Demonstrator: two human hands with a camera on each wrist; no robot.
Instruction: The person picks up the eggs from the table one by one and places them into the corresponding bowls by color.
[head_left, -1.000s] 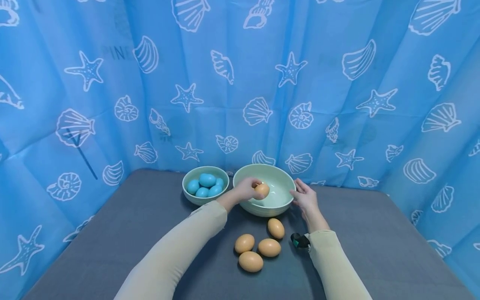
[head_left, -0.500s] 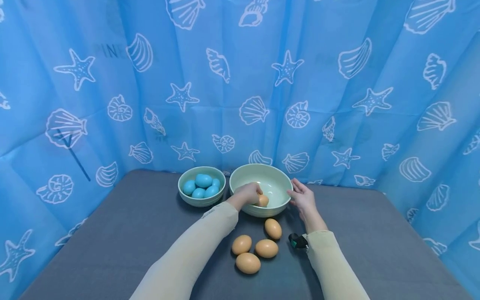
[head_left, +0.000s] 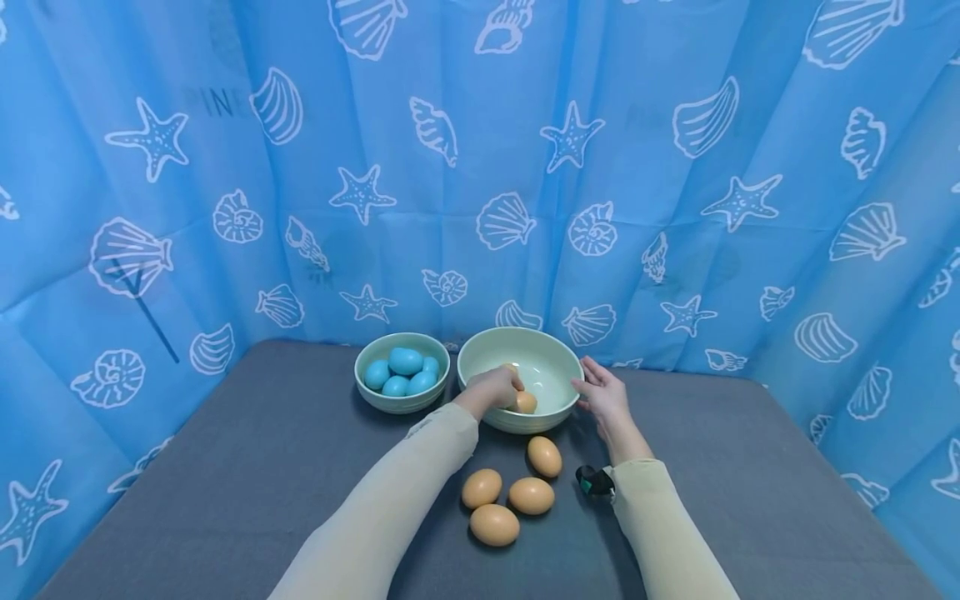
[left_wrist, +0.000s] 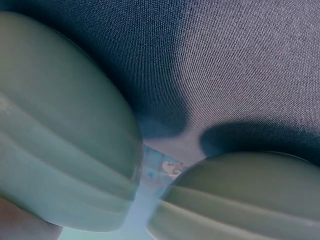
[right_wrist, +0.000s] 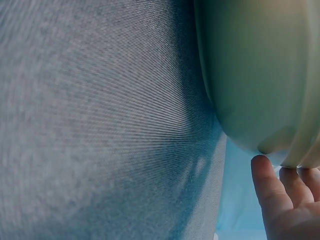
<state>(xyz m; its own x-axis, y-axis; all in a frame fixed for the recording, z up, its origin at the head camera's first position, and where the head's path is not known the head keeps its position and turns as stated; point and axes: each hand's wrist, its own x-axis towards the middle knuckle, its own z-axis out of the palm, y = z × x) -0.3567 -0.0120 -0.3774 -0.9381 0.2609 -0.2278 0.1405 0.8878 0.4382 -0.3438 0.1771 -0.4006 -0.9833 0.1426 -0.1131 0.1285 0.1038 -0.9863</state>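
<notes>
In the head view my left hand [head_left: 491, 390] reaches over the near-left rim of a large pale green bowl [head_left: 558, 358]. Its fingers hold a brown egg [head_left: 526, 403] low inside, and the hand covers part of that egg. My right hand [head_left: 609, 404] grips the bowl's right rim, thumb at the edge and fingers along the outside. From the right wrist, the fingertips [right_wrist: 261, 161] touch the outer wall of the bowl [right_wrist: 255, 75]. In front of the bowl lie several brown eggs [head_left: 532, 496] on the grey cloth.
A smaller green bowl [head_left: 401, 403] with several blue eggs [head_left: 406, 361] stands just left of the large one. A narrow gap separates the two bowls in the left wrist view. Behind the table hangs a blue shell-patterned curtain [head_left: 465, 167]. A black strap [head_left: 592, 481] hangs at my right sleeve.
My left hand has lowered the brown egg deeper into the large bowl. The right hand keeps its hold on the rim. The view has shifted slightly.
</notes>
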